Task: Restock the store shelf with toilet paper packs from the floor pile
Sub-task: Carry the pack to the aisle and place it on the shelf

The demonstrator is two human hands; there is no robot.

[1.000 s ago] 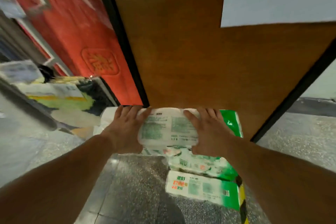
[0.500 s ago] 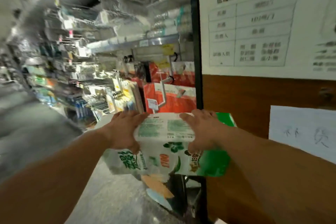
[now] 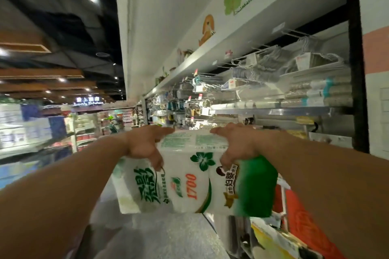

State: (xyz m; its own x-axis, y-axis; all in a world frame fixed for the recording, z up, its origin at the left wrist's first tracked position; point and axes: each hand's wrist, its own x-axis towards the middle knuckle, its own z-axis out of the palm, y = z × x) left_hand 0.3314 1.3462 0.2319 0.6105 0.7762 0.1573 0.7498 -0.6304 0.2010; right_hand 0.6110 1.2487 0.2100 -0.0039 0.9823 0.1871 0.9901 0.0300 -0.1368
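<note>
Both hands on the toilet paper pack (image 3: 195, 176), held up in mid-air at centre frame, off the floor. Left hand (image 3: 145, 145) grasps the pack's top left edge, fingers (image 3: 163, 132) curled over the top, thumb down the near face. Right hand (image 3: 237, 143) grasps the top right edge the same way. Pack is white with green print, green end to the right. Store shelf (image 3: 273, 109) runs along the right, far side, with wire hangers (image 3: 273, 59) hung above it.
</note>
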